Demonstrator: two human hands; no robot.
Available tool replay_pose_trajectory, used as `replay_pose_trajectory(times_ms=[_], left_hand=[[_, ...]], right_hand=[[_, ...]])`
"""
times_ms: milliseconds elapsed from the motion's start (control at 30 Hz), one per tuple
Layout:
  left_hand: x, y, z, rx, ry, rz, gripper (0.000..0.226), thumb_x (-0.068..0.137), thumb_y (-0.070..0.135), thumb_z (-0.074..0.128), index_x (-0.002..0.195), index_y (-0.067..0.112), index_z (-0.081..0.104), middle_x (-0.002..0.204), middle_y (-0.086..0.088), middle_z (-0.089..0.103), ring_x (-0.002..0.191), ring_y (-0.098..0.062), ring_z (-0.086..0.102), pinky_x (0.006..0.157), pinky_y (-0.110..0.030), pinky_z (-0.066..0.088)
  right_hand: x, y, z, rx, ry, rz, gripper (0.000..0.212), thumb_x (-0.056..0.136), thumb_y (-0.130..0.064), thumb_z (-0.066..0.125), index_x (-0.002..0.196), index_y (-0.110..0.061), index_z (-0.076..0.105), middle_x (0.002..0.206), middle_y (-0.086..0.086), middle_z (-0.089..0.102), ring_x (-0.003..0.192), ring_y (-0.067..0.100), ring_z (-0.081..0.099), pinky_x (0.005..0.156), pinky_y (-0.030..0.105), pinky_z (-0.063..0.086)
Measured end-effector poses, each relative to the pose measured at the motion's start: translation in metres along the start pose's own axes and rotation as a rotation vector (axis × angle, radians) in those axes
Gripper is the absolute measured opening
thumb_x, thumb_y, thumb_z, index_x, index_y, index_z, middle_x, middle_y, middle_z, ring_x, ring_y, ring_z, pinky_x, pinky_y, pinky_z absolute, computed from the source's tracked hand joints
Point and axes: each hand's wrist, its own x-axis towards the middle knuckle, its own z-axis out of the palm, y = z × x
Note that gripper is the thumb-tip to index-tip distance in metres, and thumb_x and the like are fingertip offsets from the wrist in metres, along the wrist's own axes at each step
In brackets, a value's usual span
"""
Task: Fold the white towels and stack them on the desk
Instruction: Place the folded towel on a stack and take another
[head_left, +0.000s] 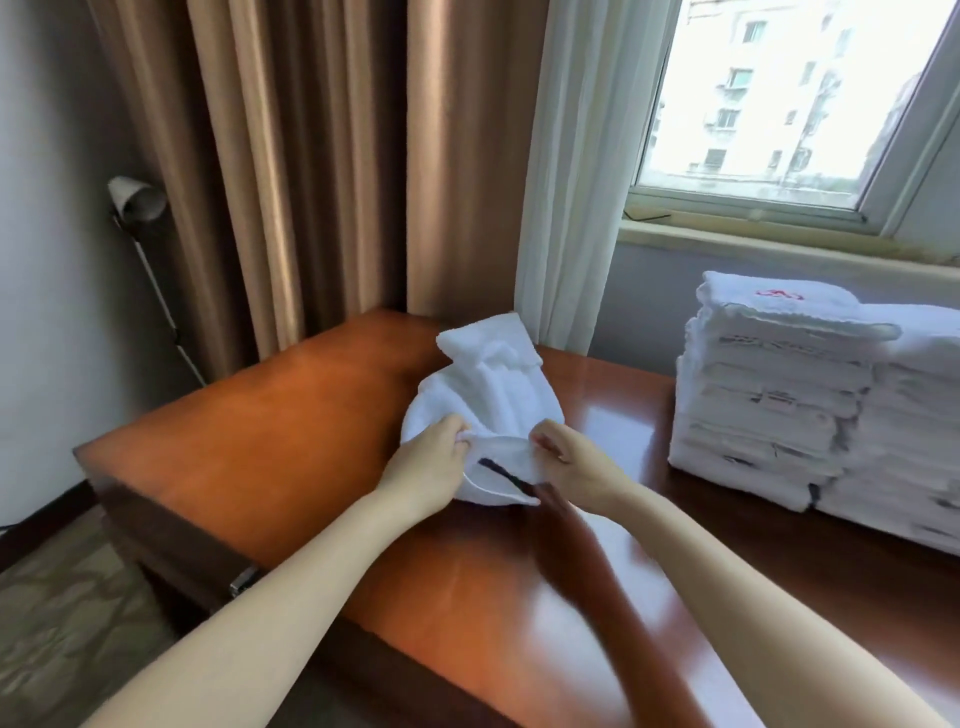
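Glossy wooden desk (285, 441); crumpled towel (488, 395), towel stack (769, 395); brown curtains (311, 156), window (779, 93).

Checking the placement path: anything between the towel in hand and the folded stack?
Nothing visible. Only bare glossy brown wooden desk lies between the crumpled white towel and the tall stack of folded white towels to its right.

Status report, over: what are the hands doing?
Both left hand and right hand pinch white towel, bunched on desk. Folded stack at right. Nothing in the way.
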Motion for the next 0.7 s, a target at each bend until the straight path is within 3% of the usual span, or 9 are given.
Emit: replay_pose_trajectory(times_ms=[100, 267, 367, 500, 567, 633, 700], left_hand=[[-0.006, 0.025, -0.006, -0.113, 0.033, 0.073, 0.017, 0.104, 0.028, 0.034, 0.098, 0.023, 0.05, 0.09, 0.008, 0.056, 0.081, -0.012, 0.053, 0.062, -0.03, 0.038], [-0.023, 0.069, -0.01, -0.202, 0.048, 0.215, 0.017, 0.105, 0.027, 0.038, 0.103, 0.019, 0.052, 0.099, 0.001, 0.059, 0.092, -0.021, 0.057, 0.075, -0.039, 0.045], [-0.032, 0.103, -0.015, -0.24, 0.119, 0.322, 0.016, 0.104, 0.022, 0.041, 0.107, 0.016, 0.056, 0.11, -0.001, 0.059, 0.099, -0.019, 0.055, 0.079, -0.034, 0.043], [-0.04, 0.146, -0.034, -0.304, 0.233, 0.401, 0.015, 0.102, 0.015, 0.044, 0.106, 0.014, 0.058, 0.111, -0.006, 0.061, 0.102, -0.022, 0.056, 0.088, -0.037, 0.046], [-0.044, 0.161, -0.044, -0.305, 0.288, 0.406, 0.015, 0.102, 0.016, 0.046, 0.107, 0.014, 0.06, 0.111, -0.007, 0.062, 0.102, -0.022, 0.057, 0.089, -0.038, 0.047], [-0.05, 0.173, -0.053, -0.283, 0.327, 0.405, 0.015, 0.102, 0.021, 0.049, 0.109, 0.017, 0.062, 0.112, -0.004, 0.063, 0.102, -0.02, 0.058, 0.088, -0.036, 0.047], [-0.058, 0.184, -0.059, -0.257, 0.36, 0.403, 0.017, 0.101, 0.026, 0.05, 0.11, 0.019, 0.063, 0.112, -0.001, 0.065, 0.102, -0.02, 0.059, 0.087, -0.037, 0.048]], right_hand=[[-0.025, -0.015, -0.019, 0.242, 0.082, 0.083, 0.023, 0.098, -0.011, 0.047, 0.084, -0.027, 0.052, 0.077, -0.003, 0.057, 0.057, 0.002, 0.045, 0.051, 0.015, 0.034], [-0.085, -0.03, -0.063, 0.445, 0.166, 0.119, 0.019, 0.093, -0.03, 0.065, 0.075, -0.024, 0.063, 0.068, -0.008, 0.059, 0.059, 0.011, 0.051, 0.053, 0.025, 0.039], [-0.116, -0.039, -0.095, 0.377, 0.169, 0.096, 0.013, 0.081, -0.017, 0.077, 0.074, -0.02, 0.066, 0.065, -0.008, 0.058, 0.059, 0.008, 0.051, 0.053, 0.023, 0.04], [-0.144, -0.047, -0.132, 0.19, 0.322, 0.097, 0.025, 0.07, -0.003, 0.062, 0.053, -0.016, 0.049, 0.055, -0.013, 0.037, 0.052, 0.005, 0.032, 0.051, 0.022, 0.027], [-0.156, -0.044, -0.149, 0.129, 0.426, 0.116, 0.023, 0.071, -0.001, 0.06, 0.056, -0.006, 0.043, 0.057, -0.006, 0.032, 0.055, 0.008, 0.027, 0.053, 0.025, 0.022], [-0.165, -0.041, -0.162, 0.056, 0.514, 0.156, 0.016, 0.072, -0.005, 0.061, 0.069, 0.008, 0.053, 0.06, 0.002, 0.039, 0.058, 0.013, 0.032, 0.056, 0.027, 0.026], [-0.174, -0.04, -0.173, -0.03, 0.578, 0.176, 0.013, 0.074, -0.011, 0.063, 0.075, 0.002, 0.064, 0.061, 0.004, 0.055, 0.059, 0.017, 0.047, 0.056, 0.029, 0.038]])
